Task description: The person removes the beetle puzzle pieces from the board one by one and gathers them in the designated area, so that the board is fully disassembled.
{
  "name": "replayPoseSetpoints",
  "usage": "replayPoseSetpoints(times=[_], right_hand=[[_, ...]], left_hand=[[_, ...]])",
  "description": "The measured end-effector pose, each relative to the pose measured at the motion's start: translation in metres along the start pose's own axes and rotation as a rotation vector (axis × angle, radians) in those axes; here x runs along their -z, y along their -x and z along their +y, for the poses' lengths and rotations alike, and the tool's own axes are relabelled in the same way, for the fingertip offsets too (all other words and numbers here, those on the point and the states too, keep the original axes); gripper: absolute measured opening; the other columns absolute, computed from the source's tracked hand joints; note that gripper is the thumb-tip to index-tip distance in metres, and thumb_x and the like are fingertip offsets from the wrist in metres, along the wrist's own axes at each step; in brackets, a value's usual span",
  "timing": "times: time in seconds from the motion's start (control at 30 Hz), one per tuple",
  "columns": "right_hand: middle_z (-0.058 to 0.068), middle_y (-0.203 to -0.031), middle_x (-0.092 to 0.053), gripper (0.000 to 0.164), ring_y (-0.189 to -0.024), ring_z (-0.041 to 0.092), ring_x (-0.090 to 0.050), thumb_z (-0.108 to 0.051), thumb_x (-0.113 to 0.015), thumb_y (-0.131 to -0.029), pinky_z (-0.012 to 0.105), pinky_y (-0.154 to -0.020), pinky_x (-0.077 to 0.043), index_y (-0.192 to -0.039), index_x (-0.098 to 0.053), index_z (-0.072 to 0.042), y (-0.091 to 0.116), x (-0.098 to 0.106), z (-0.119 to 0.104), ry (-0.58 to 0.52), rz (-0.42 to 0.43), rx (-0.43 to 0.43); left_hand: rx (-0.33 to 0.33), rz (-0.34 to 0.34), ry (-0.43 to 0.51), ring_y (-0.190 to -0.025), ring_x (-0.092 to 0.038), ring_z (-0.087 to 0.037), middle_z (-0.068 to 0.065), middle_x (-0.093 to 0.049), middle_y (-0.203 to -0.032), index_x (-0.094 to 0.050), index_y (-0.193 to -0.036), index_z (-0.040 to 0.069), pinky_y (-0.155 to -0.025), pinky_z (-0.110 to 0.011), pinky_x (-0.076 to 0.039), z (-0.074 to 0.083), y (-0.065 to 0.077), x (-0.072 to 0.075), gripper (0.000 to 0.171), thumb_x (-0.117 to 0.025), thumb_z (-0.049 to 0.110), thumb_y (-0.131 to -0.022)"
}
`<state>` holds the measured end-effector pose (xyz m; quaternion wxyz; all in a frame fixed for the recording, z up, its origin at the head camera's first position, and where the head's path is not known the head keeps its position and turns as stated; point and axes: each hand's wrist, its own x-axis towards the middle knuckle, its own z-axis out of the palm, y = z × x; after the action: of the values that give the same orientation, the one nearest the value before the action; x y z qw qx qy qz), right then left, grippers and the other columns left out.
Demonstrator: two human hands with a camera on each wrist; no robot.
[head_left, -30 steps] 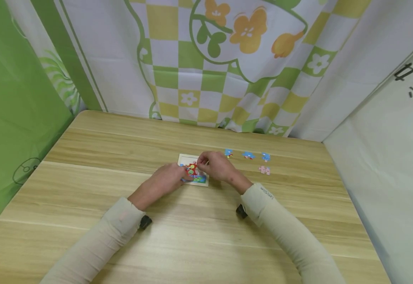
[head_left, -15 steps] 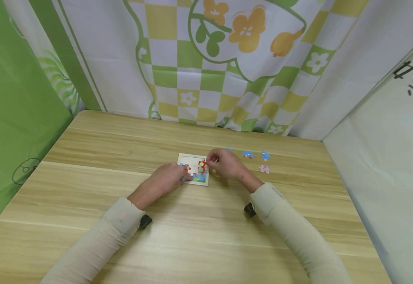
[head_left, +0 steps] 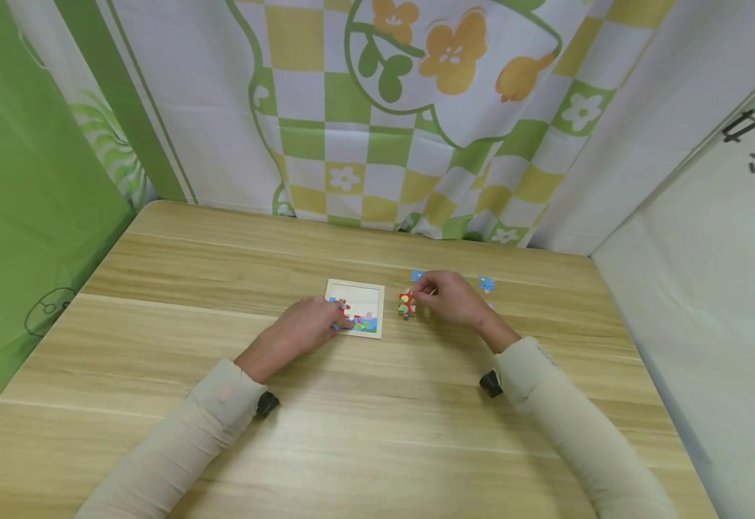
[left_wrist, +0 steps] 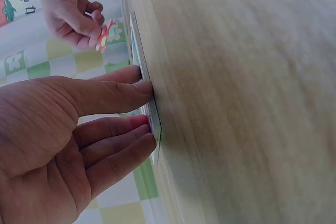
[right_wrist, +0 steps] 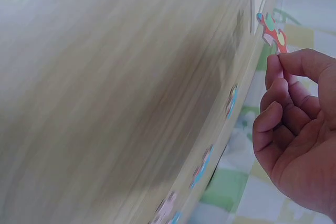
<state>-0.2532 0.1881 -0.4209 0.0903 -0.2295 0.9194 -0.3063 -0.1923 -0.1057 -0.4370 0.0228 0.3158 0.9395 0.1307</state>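
My right hand (head_left: 451,297) pinches a red puzzle piece (head_left: 406,304) with yellow and green patches between thumb and index finger. In the right wrist view the piece (right_wrist: 274,32) is raised above the tabletop, the other fingers curled loosely. The square wooden puzzle board (head_left: 364,295) lies to its left, with pale bare wood in its upper part and colourful pieces along its left and lower sides. My left hand (head_left: 306,328) rests on the board's lower left; the left wrist view shows extended fingers (left_wrist: 118,163) and thumb touching it. They cover some of the pieces.
Blue puzzle pieces (head_left: 486,284) lie on the wooden table (head_left: 377,432) beyond and beside my right hand, which partly hides the loose ones. In the right wrist view a pink piece (right_wrist: 167,205) lies near them. A patterned curtain (head_left: 345,158) hangs behind the table.
My right hand has moved right with the red puzzle piece, from over the board to beside it, uncovering bare board. The left hand has stayed in place.
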Motion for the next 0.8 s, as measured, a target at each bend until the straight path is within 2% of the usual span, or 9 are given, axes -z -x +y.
replayPoseSetpoints(times=[0.27,0.47,0.63,0.8], right_hand=[[0.004,-0.092,-0.07,0.011,-0.086,0.019,-0.063,-0.013,-0.067,-0.1,0.037,-0.076,-0.051,-0.098,-0.074,-0.005,0.013,0.016,0.019,0.018,0.01,-0.036],[0.008,-0.092,-0.07,0.011,-0.085,0.021,-0.063,-0.009,-0.066,-0.1,0.035,-0.073,-0.051,-0.1,-0.072,0.0,0.02,0.031,0.034,0.019,-0.034,-0.056],[0.009,-0.093,-0.07,0.013,-0.083,0.02,-0.061,-0.009,-0.066,-0.1,0.035,-0.074,-0.05,-0.104,-0.073,0.001,0.022,0.039,0.047,0.01,-0.056,-0.111],[0.011,-0.091,-0.068,0.014,-0.072,0.019,-0.06,-0.008,-0.062,-0.101,0.029,-0.062,-0.05,-0.105,-0.071,0.002,0.022,0.043,0.06,-0.019,-0.074,-0.17]], left_hand=[[0.008,0.001,0.002,-0.095,-0.072,-0.036,-0.01,-0.071,-0.123,-0.082,-0.113,0.019,-0.067,-0.038,-0.057,0.0,0.0,0.0,0.028,-0.079,0.004,-0.089],[0.029,-0.019,0.031,-0.102,-0.072,-0.036,-0.014,-0.069,-0.128,-0.082,-0.112,0.017,-0.071,-0.038,-0.059,0.0,-0.001,0.0,0.026,-0.08,0.005,-0.089],[0.045,-0.039,0.05,-0.107,-0.07,-0.036,-0.016,-0.066,-0.131,-0.082,-0.112,0.015,-0.074,-0.04,-0.059,0.001,-0.003,0.001,0.024,-0.081,0.006,-0.089],[0.042,-0.034,0.05,-0.105,-0.071,-0.036,-0.016,-0.066,-0.131,-0.082,-0.111,0.016,-0.071,-0.037,-0.058,0.001,-0.003,0.0,0.025,-0.08,0.004,-0.089]])
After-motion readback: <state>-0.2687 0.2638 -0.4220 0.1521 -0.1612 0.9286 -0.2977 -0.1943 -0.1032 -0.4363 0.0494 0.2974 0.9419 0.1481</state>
